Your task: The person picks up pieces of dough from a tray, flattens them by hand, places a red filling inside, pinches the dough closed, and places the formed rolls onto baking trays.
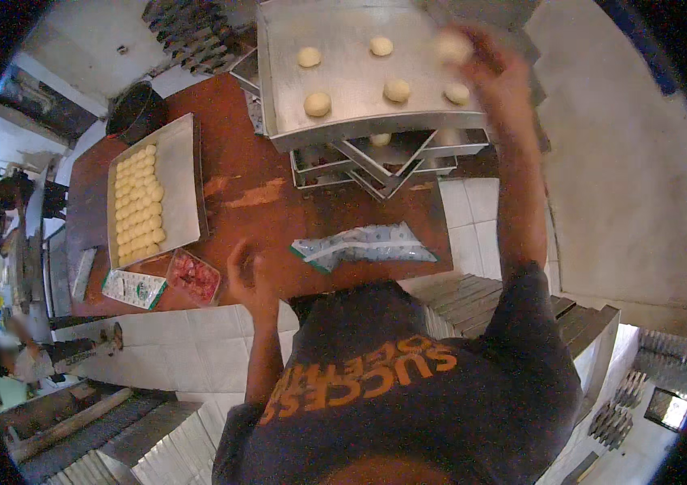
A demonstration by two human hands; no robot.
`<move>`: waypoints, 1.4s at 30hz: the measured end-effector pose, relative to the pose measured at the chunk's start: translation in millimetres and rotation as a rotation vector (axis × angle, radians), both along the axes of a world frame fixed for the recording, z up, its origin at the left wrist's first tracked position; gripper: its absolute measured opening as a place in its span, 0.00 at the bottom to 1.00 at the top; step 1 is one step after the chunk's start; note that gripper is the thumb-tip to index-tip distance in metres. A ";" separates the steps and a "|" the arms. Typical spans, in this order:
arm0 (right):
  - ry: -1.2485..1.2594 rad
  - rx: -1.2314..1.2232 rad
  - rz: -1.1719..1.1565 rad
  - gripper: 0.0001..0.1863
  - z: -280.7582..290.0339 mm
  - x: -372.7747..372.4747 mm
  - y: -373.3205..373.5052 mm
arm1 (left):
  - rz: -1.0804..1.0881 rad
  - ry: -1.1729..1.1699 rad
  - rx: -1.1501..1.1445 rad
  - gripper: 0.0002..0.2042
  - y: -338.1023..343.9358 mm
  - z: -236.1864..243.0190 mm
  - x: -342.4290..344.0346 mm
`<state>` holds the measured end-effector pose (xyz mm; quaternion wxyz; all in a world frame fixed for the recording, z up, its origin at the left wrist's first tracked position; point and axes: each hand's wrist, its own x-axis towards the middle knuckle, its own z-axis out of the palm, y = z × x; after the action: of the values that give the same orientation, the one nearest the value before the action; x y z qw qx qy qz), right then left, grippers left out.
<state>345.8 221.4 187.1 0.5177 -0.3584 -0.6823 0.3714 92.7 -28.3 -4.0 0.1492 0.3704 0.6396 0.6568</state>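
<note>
Done: five dough balls (317, 103), spaced on the upper tray (351, 77). Your right hand (495, 63) holds a sixth ball (450, 48) near that tray's right edge. Apparently remaining: packed rows (140, 202) on the left tray (179, 166). Your left hand (253, 281), half-curled, seems empty near the worktop's (254, 218) front edge.

Head view: left fisheye of head-worn pair, facing steeply down and forward, upright, unmirrored. Very close on wearer's shirt (392, 388), which fills bottom centre. Left hand (254, 275) sits mid-frame, right hand (501, 69) upper right, both near. Table (238, 220) seen from above just past body; tray (347, 77) at top, cut by upper edge. Wide coverage: distant room at far left, wall (618, 162) at right, bending toward dark round rim.
</note>
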 end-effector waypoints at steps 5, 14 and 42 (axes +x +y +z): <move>-0.673 0.419 -0.512 0.23 -32.4 55.0 180.1 | 0.058 -0.064 -0.019 0.16 -3.8 1.2 -13.2; -1.309 0.230 -0.128 0.14 -106.8 17.8 254.9 | 0.184 -0.151 -0.047 0.15 -34.4 -22.1 -102.9; -0.541 -0.206 0.032 0.11 -291.8 -102.2 -163.6 | -0.083 -0.233 -0.438 0.11 -10.6 -33.4 -359.6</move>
<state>243.6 57.8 -104.8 0.2718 -0.4844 -0.7599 0.3378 -266.9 -38.9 -37.4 0.3254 0.2768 0.7293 0.5344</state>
